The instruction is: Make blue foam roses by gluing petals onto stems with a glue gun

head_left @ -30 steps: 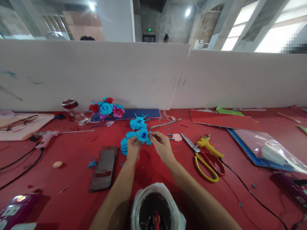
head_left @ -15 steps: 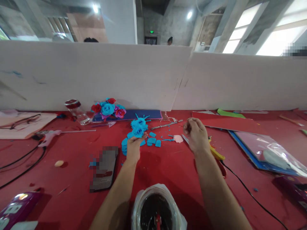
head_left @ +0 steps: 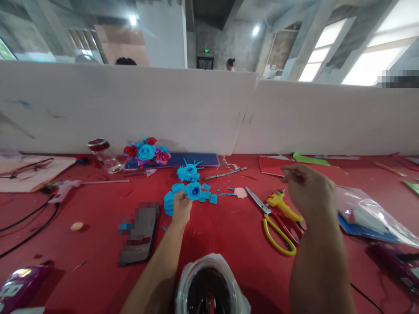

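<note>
My left hand (head_left: 182, 210) pinches a blue artificial rose (head_left: 193, 191) from below, over the middle of the red table. Just behind it sits a clump of blue flowers and strips (head_left: 189, 171). Blue petal pieces (head_left: 168, 203) lie stacked left of my fingers, and several loose blue petals (head_left: 205, 195) lie to the right. My right hand (head_left: 309, 187) is raised at the right with its fingers curled together; what they hold, if anything, is hidden. Between my hands lie yellow-handled scissors (head_left: 266, 211) and a yellow glue gun (head_left: 283, 206).
An open jar of dark liquid (head_left: 183, 288) stands close in front of me. A phone (head_left: 140, 235) lies left of my left forearm. Behind are a bouquet (head_left: 146, 151), a glass bottle (head_left: 109, 159) and a white partition (head_left: 131, 109). A pink glue gun (head_left: 67, 191) lies left.
My right hand has moved right and closer, uncovering the scissors and yellow glue gun. The rose in my left hand now shows apart from the blue clump behind it.
</note>
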A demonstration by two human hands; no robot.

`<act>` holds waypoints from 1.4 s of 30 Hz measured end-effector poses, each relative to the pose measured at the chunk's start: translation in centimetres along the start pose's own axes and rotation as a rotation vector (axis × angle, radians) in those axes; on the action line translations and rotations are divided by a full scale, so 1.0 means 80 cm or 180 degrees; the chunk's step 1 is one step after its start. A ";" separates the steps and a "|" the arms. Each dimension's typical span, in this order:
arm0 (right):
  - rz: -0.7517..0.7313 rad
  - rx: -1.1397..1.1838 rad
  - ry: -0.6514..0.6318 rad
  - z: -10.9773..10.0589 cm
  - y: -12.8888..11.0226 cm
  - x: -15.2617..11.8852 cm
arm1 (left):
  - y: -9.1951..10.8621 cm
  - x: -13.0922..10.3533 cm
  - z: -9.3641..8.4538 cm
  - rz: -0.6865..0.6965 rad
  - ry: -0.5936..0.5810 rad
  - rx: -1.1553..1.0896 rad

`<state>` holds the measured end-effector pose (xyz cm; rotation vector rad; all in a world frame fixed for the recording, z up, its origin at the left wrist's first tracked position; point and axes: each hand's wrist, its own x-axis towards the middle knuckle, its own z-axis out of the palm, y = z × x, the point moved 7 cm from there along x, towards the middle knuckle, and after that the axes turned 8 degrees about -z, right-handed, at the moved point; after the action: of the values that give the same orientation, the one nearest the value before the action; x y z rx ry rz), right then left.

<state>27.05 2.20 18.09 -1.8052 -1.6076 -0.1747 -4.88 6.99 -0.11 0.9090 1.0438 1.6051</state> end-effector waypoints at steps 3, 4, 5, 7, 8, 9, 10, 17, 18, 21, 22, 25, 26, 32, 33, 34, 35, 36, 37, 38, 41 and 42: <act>-0.0812 0.0945 0.0098 0.032 -0.044 -0.003 | 0.003 -0.004 0.014 -0.0070 -0.0155 0.0069; -0.0956 0.1184 -0.0039 0.055 -0.058 -0.008 | 0.005 -0.005 0.018 -0.0085 -0.0196 0.0083; -0.0948 0.1422 -0.0335 0.086 -0.069 -0.015 | 0.005 -0.005 0.020 -0.0101 -0.0202 0.0084; -0.0876 0.1673 -0.0947 0.151 -0.088 -0.036 | 0.005 -0.005 0.021 -0.0173 -0.0149 0.0072; -0.0826 0.1825 -0.0981 0.177 -0.095 -0.047 | 0.004 -0.005 0.019 -0.0212 -0.0081 0.0054; -0.0823 0.2044 -0.0927 0.197 -0.102 -0.057 | 0.003 -0.005 0.018 -0.0241 -0.0021 0.0033; -0.0897 0.2249 -0.0947 0.215 -0.110 -0.068 | 0.003 -0.004 0.016 -0.0252 0.0021 0.0005; -0.0690 0.3202 -0.1133 0.261 -0.130 -0.113 | -0.001 -0.004 0.017 -0.0275 -0.0006 -0.0204; -0.0676 0.3263 -0.1078 0.260 -0.128 -0.113 | -0.004 -0.003 0.017 -0.0339 -0.0037 -0.0219; -0.0542 0.3447 -0.0986 0.263 -0.120 -0.112 | -0.014 -0.003 0.023 -0.0715 -0.0361 -0.0248; -0.0485 0.3496 -0.0978 0.264 -0.118 -0.111 | -0.017 -0.003 0.024 -0.0868 -0.0493 -0.0287; -0.0367 0.3584 -0.0998 0.267 -0.114 -0.109 | -0.019 -0.005 0.025 -0.1185 -0.0728 -0.0462; -0.0348 0.3597 -0.1017 0.267 -0.114 -0.109 | -0.018 -0.005 0.024 -0.1213 -0.0731 -0.0506; -0.0335 0.3702 -0.1147 0.267 -0.122 -0.114 | -0.017 -0.001 0.020 -0.0937 -0.0662 -0.0321; -0.0326 0.3706 -0.1154 0.266 -0.122 -0.114 | -0.018 -0.001 0.019 -0.0894 -0.0640 -0.0277; -0.0318 0.3699 -0.1159 0.266 -0.122 -0.115 | -0.019 0.000 0.018 -0.0855 -0.0611 -0.0231; -0.0309 0.3685 -0.1158 0.266 -0.123 -0.115 | -0.020 0.001 0.018 -0.0824 -0.0587 -0.0180; -0.0298 0.3674 -0.1153 0.266 -0.123 -0.115 | -0.019 0.001 0.018 -0.0801 -0.0569 -0.0144; -0.0287 0.3677 -0.1146 0.266 -0.123 -0.115 | -0.018 0.000 0.019 -0.0792 -0.0563 -0.0133; -0.0271 0.3701 -0.1139 0.266 -0.122 -0.115 | -0.016 0.000 0.020 -0.0806 -0.0573 -0.0159; -0.0226 0.3840 -0.1165 0.267 -0.123 -0.115 | -0.012 -0.004 0.026 -0.1010 -0.0695 -0.0408; -0.0222 0.3873 -0.1184 0.267 -0.123 -0.115 | -0.011 -0.006 0.028 -0.1087 -0.0729 -0.0507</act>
<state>8.69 6.75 1.32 -0.8278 -1.4591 0.9588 -2.47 7.13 -0.17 0.7415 0.8456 1.2481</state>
